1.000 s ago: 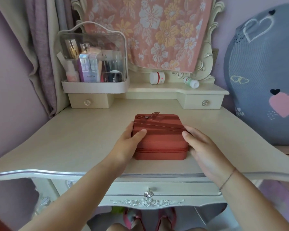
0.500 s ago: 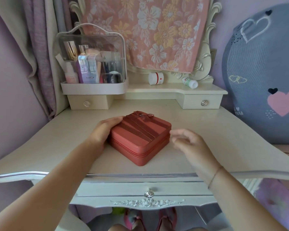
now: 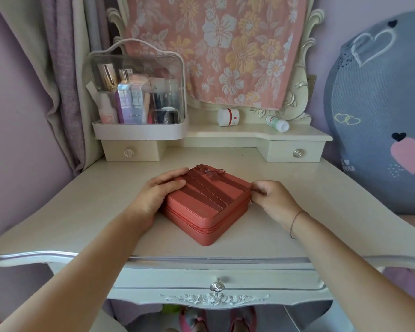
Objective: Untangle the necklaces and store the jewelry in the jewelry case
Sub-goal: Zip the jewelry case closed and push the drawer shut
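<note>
Since the earlier frame, the right hand (image 3: 273, 200) has been brought against the right corner of the jewelry case (image 3: 209, 207), fingertips pinched at its zip edge. Case is seen closed, set cornerwise on the dressing table (image 3: 82, 212), left corner gripped by the left hand (image 3: 158, 195).

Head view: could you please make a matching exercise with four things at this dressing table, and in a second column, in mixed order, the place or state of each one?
Things
1. jewelry case
2. left hand
3. right hand
4. white jar

Places or states
A. stands on the upper shelf
B. pinches at the case's right corner
C. zipped shut, on the tabletop
D. grips the case's left corner

Right pairs: 1-C, 2-D, 3-B, 4-A
</note>
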`<state>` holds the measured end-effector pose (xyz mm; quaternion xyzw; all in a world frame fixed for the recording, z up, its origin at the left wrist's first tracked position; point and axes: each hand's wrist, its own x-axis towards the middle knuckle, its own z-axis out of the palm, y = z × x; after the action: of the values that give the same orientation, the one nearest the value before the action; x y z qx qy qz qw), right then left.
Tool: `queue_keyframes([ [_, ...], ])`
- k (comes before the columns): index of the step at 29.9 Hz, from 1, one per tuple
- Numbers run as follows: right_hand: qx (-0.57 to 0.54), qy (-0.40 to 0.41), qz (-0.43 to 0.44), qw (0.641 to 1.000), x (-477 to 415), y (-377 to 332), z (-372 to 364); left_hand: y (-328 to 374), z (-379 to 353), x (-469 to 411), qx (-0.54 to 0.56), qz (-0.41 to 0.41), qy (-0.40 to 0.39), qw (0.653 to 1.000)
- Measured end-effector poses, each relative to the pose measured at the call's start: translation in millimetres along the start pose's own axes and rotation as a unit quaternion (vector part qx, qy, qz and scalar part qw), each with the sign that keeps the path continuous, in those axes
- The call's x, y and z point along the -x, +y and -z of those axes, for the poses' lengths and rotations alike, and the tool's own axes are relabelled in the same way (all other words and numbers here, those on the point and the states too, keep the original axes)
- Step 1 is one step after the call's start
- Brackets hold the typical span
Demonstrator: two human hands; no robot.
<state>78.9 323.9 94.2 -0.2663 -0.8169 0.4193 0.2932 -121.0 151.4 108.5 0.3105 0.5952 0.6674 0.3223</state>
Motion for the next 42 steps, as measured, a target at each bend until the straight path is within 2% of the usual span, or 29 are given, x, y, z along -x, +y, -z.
queue_keyframes([
  [7, 0.049, 0.019, -0.042, 0.998, 1.0, -5.3, 5.1, -1.4, -2.5, -1.6, -0.011, 0.0, 0.012, 1.0],
  [13, 0.169, 0.03, -0.021, 0.985, 7.1, -8.9, 4.6, -1.7, -2.6, -2.4, -0.014, 0.002, 0.014, 1.0],
  [26, 0.178, 0.042, 0.024, 0.983, 68.3, -33.9, -4.2, 0.7, -3.0, -0.8, -0.025, 0.003, 0.009, 1.0],
  [32, 0.116, 0.011, 0.078, 0.99, 103.9, -62.1, -46.0, 0.1, -3.7, -0.5, -0.026, -0.001, 0.014, 1.0],
  [37, 0.059, 0.088, 0.058, 0.993, 119.5, -63.3, -79.1, -1.1, -4.6, 0.0, -0.03, -0.007, 0.021, 0.999],
  [42, 0.002, 0.212, 0.027, 0.977, 125.5, -70.6, -122.5, 0.0, -6.7, 1.8, -0.026, -0.005, 0.03, 0.999],
])
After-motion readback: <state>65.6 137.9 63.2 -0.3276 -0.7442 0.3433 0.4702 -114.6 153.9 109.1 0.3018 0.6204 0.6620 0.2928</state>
